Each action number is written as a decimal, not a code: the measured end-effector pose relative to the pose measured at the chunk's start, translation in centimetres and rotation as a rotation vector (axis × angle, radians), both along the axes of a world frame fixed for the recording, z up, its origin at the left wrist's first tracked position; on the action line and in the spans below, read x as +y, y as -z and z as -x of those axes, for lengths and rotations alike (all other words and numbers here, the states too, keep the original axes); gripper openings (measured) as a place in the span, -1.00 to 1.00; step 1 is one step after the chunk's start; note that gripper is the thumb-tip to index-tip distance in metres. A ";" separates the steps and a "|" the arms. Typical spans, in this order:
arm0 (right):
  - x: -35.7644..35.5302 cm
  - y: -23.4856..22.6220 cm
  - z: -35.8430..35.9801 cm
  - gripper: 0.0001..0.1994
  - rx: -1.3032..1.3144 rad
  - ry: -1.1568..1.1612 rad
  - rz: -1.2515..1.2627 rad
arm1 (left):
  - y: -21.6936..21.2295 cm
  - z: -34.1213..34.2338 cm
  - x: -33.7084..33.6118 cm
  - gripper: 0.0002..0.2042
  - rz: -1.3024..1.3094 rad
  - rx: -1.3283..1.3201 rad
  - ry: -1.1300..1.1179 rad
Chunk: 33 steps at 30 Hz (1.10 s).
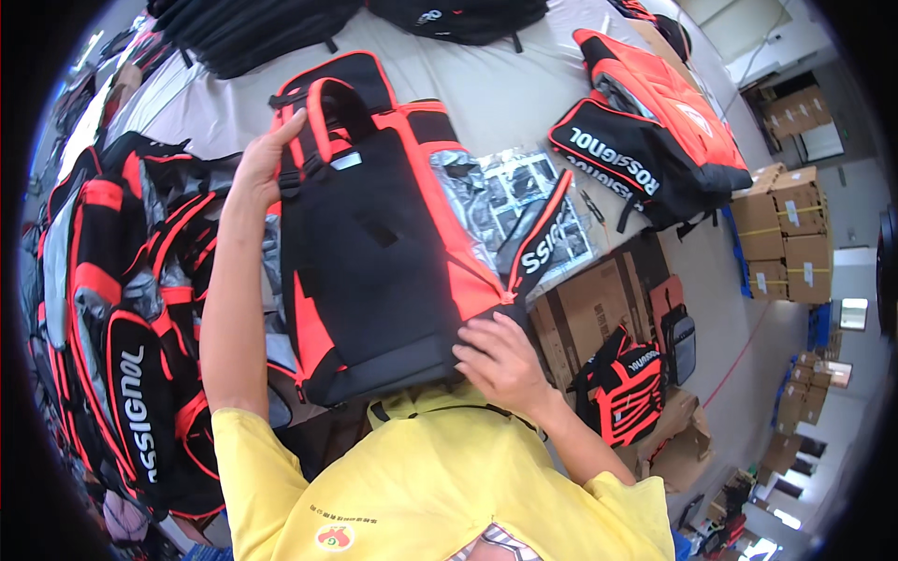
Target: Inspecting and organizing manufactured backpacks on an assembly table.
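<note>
The black and orange backpack (365, 252) lies before me at the near side of the table (510, 98), its dark panel up and its base toward my body, probably so that my trunk can steady it; my left grip (269, 159) is clamped on its upper left edge, thumb on top beside the looped strap (320, 122), which seems to keep that end from sliding; my right grip (496, 360) rests on the lower right corner, fingers slightly apart, pressing rather than clasping, it appears; a loose lettered flap (543, 243) sticks out on that side; beyond lie snips (593, 210), within easy reach, and another bag (645, 136); more bags (131, 374) crowd my left, perhaps heaped to leave working room; dark stacked pieces (248, 33) sit at the far side.
</note>
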State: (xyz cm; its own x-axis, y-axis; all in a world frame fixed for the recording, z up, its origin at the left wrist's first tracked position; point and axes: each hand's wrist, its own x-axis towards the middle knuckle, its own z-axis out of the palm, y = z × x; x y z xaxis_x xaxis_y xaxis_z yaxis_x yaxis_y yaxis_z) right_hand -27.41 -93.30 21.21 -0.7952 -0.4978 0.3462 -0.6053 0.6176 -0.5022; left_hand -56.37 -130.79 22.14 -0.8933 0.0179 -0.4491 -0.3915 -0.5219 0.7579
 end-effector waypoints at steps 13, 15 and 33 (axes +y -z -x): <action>30.4 21.7 16.9 -0.67 -0.224 0.967 -0.209 | 3.3 -11.8 -2.4 -0.37 0.801 0.035 0.290; 32.1 24.1 18.9 -0.62 -0.111 0.935 -0.298 | 3.8 -14.6 -2.5 -0.31 0.805 0.004 0.454; 1.4 1.7 19.1 -0.71 -0.941 0.265 0.615 | 17.5 -21.9 1.4 -0.13 1.733 0.035 0.228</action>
